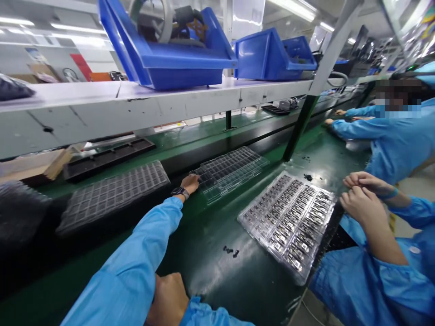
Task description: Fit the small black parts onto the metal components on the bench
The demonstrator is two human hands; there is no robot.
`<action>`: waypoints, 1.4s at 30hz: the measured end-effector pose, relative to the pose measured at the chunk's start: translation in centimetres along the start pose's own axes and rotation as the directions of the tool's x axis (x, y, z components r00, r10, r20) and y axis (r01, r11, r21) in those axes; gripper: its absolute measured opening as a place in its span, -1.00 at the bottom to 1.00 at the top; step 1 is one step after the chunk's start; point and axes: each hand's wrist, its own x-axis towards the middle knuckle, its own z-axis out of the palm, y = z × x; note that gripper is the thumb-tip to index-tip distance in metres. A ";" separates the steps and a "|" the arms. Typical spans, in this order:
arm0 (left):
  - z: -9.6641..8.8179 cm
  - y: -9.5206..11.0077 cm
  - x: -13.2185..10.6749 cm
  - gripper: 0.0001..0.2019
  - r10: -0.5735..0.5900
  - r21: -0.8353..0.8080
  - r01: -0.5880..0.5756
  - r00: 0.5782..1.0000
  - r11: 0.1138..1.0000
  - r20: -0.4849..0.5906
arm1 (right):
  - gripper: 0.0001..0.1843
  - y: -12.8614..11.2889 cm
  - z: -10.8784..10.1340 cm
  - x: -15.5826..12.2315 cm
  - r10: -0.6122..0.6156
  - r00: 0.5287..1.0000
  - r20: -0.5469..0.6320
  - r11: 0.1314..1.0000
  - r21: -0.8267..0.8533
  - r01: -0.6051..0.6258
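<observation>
My left hand [190,183] reaches forward, a watch on its wrist, with its fingers closed at the left corner of a clear plastic tray [234,168]. That tray has many small compartments; it seems to be more than one sheet, stacked slightly offset. Close to my body, my right hand [169,299] is bent in beneath my left sleeve, and its fingers are hidden. To the right lies another clear tray [288,222], its compartments filled with small metallic parts. Several small black pieces [231,251] are scattered on the green bench [210,235] between it and me.
Another compartment tray [115,194] lies on the dark belt to the left. Blue bins [183,68] stand on the shelf [190,102] above. A shelf post [301,127] rises from the bench. At right, a co-worker's hands [365,199] are near the filled tray; another person sits beyond.
</observation>
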 end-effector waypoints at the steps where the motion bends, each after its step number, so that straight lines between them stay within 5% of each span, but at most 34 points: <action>1: 0.1 0.1 0.3 -0.74 0.000 -0.006 0.000 1.000 1.000 -0.006 | -0.19 0.5 -0.4 0.2 0.011 1.000 -0.014 1.000 -0.006 -0.011; 3: -0.1 0.0 0.7 -0.77 -0.014 -0.025 0.013 0.999 1.000 -0.044 | -0.16 0.9 -0.7 0.5 0.032 0.998 -0.052 0.999 0.008 -0.032; 6: -1.8 -0.8 0.1 -0.74 -0.055 -0.074 0.045 0.989 0.996 -0.139 | -0.40 0.1 0.3 0.6 0.047 0.995 -0.090 0.996 0.078 -0.040; 10: -5.5 -3.0 -4.6 -0.73 -0.077 -0.162 0.045 0.977 0.986 -0.197 | -0.73 -1.8 3.2 0.0 0.040 0.998 -0.039 0.985 0.171 -0.033; 13: -8.1 -4.9 -12.1 -0.77 -0.025 -0.214 -0.018 0.980 0.977 -0.196 | -0.79 -2.2 4.6 -0.1 0.119 0.992 -0.047 0.935 0.342 -0.096; 17: -10.0 -6.2 -24.6 -0.81 0.074 -0.243 -0.119 0.980 0.963 -0.186 | -0.76 -1.2 4.4 0.5 0.359 0.925 -0.125 0.766 0.606 -0.215; 21: -10.5 -6.4 -35.7 -0.83 -0.024 -0.285 -0.016 0.990 0.958 -0.139 | -0.75 -0.6 3.7 1.1 0.387 0.918 -0.089 0.716 0.656 -0.239; 25: -10.1 -6.4 -44.2 -0.85 -0.082 -0.287 0.059 0.994 0.956 -0.069 | -0.76 -0.4 3.4 0.9 0.340 0.937 -0.082 0.751 0.623 -0.219; 29: -9.2 -6.2 -49.9 -0.84 -0.106 -0.278 0.102 0.994 0.955 0.001 | -0.77 -0.2 3.4 0.7 0.330 0.941 -0.071 0.764 0.606 -0.222; 32: -8.6 -6.1 -52.0 -0.80 -0.153 -0.297 0.162 0.987 0.941 0.054 | -0.77 -0.1 3.5 0.6 0.322 0.945 -0.055 0.753 0.620 -0.220; 36: -9.4 -5.6 -51.9 -0.76 -0.193 -0.344 0.238 0.968 0.908 0.161 | -0.76 -0.1 3.5 0.6 0.307 0.950 -0.050 0.757 0.618 -0.212; 39: -11.3 -5.3 -49.4 -0.52 -0.105 -0.381 0.176 0.974 0.907 0.200 | -0.75 -0.5 3.3 0.4 0.318 0.946 -0.057 0.770 0.597 -0.224; 42: -12.8 -6.3 -44.3 -0.53 -0.093 -0.414 0.147 0.985 0.898 0.146 | -0.75 -1.0 3.4 0.3 0.316 0.947 -0.050 0.770 0.597 -0.226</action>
